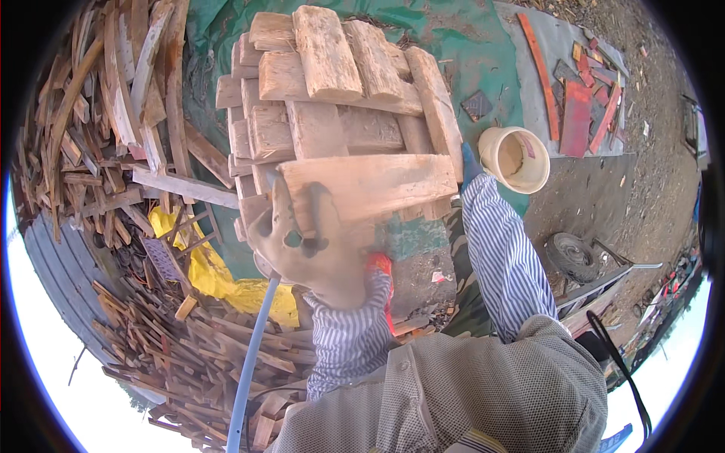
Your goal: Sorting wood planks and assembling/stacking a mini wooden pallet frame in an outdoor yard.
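A short, rough wooden plank (pixel 374 184) lies crosswise at the near side of a stack of cut boards (pixel 272 133). My left hand (pixel 308 243), in a worn, stained work glove, is at the plank's left end, with its fingers over the end and face. Motion blurs this hand. A blue hose (pixel 255 354) runs up to the underside of the glove; what it joins is hidden. At the plank's right end, a bit of blue glove marks my right hand (pixel 470 162). Its fingers are mostly out of sight behind the plank and sleeve.
A cream bucket (pixel 490 156) stands right of the stack on green tarpaulin (pixel 481 62). Red-painted boards (pixel 576 122) lie on a grey sheet farther right. A wheel (pixel 572 257) is near my right sleeve. Heaped scrap wood (pixel 119 102) and yellow sheeting (pixel 209 277) are leftward.
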Demonstrator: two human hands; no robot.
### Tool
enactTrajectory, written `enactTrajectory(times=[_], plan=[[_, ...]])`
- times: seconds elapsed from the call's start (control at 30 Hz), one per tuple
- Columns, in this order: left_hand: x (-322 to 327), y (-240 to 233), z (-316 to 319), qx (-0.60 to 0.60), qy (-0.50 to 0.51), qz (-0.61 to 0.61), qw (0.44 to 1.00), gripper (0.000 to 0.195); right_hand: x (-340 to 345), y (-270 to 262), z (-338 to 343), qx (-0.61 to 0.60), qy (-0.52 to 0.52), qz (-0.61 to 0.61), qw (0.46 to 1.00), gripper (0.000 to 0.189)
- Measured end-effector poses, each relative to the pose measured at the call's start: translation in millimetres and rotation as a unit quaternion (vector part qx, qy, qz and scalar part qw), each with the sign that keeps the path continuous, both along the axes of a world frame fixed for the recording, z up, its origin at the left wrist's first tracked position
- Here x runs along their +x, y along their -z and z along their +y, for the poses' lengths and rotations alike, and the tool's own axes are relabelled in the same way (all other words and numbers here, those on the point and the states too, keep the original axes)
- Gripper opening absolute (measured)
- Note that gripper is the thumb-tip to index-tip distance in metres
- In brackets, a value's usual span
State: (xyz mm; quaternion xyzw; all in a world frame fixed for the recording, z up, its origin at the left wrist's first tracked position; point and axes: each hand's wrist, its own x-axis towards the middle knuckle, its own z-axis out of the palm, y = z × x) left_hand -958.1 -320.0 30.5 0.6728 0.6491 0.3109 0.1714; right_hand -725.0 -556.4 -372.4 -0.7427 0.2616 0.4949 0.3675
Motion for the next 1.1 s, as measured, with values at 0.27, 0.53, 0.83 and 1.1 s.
enactTrajectory(times=[0.27, 0.53, 0.83, 1.1], plan=[[86.7, -9.6, 44.7, 0.059, 0.245, 0.121, 0.96, 0.049, 38.5, -14.1, 59.2, -0.033, -0.161, -0.043, 0.986, 0.067], [190.1, 6.8, 110.9, -0.122, 0.384, -0.107, 0.909, 0.035, 70.9, -42.2, 64.3, 0.038, -0.168, -0.054, 0.984, 0.063], [221.8, 8.8, 141.4, -0.189, 0.44, -0.091, 0.873, 0.028, 13.0, -290.9, 131.9, 0.293, -0.217, -0.442, 0.82, 0.076], [254.0, 13.7, 116.8, -0.204, 0.488, -0.073, 0.846, 0.029, 0.0, -266.9, 177.8, 0.227, -0.236, -0.458, 0.827, 0.108]])
